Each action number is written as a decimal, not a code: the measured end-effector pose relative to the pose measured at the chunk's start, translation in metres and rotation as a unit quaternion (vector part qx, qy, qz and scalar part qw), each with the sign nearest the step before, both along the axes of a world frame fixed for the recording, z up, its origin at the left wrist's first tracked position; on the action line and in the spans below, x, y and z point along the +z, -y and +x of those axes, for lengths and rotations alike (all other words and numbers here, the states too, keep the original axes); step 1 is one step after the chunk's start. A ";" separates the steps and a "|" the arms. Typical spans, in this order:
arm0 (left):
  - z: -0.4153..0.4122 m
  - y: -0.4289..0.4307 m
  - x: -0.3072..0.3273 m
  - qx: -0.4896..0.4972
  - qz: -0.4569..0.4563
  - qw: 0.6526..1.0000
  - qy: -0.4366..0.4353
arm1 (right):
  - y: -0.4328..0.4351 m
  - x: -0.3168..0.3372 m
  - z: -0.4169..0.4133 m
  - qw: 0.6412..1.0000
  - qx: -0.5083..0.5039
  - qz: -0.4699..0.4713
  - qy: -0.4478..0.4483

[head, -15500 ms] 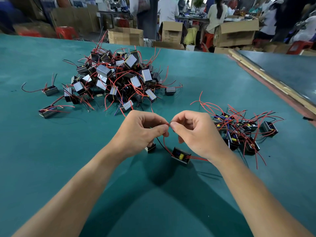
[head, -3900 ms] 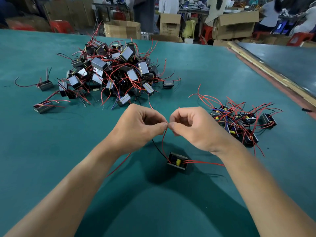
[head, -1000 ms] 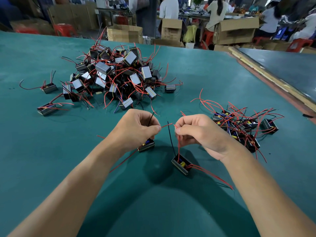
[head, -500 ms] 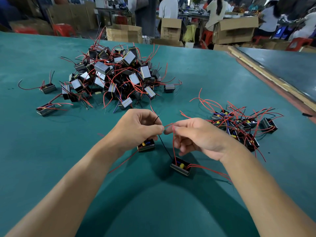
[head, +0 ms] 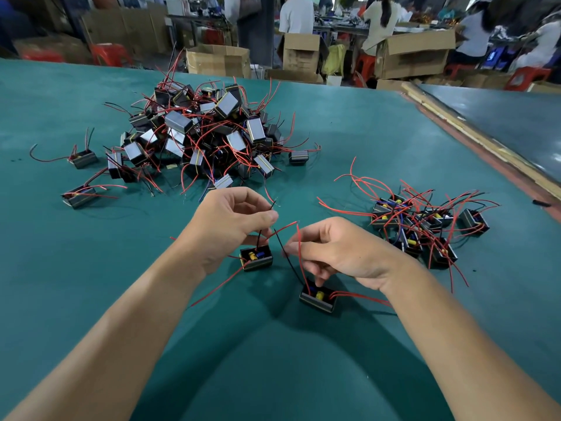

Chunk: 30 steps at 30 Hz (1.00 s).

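Small black open-topped plastic module box (head: 318, 302) sits nearest on green table mat (head: 91, 299), with a yellow part inside and red and black leads sticking out. Right hand (head: 343, 253) is just above it, thumb and forefinger pinching its red lead (head: 299, 238). Second matching box (head: 256, 259) holds yellow and blue parts. It sits under left hand (head: 233, 226), which pinches its black lead (head: 260, 238). Small heap of boxes (head: 425, 226) lies right, big tangled heap (head: 206, 138) far left.
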<state>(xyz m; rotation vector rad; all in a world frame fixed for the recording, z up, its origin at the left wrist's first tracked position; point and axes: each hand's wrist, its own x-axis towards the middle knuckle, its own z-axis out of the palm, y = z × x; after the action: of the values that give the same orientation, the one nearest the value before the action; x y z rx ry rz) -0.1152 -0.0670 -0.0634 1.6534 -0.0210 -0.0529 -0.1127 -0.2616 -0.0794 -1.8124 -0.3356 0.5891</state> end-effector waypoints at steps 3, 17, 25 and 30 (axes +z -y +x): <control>0.000 0.000 -0.002 -0.007 0.006 1.000 0.013 | 0.000 -0.002 0.000 1.000 0.003 -0.001 0.006; 0.000 0.002 -0.006 0.002 0.075 0.995 0.059 | -0.006 0.002 -0.004 0.999 -0.019 -0.005 0.027; 0.000 0.003 -0.006 -0.002 0.091 0.994 0.063 | -0.007 0.004 -0.005 0.999 -0.028 0.000 0.016; 0.000 0.003 -0.006 -0.011 0.110 0.992 0.059 | -0.008 0.005 -0.005 0.999 -0.032 -0.002 0.019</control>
<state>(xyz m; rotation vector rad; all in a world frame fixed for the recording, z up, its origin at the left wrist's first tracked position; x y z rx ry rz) -0.1154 -0.0695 -0.0696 1.8756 -0.1270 0.0280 -0.1181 -0.2538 -0.0749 -1.8328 -0.3020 0.5113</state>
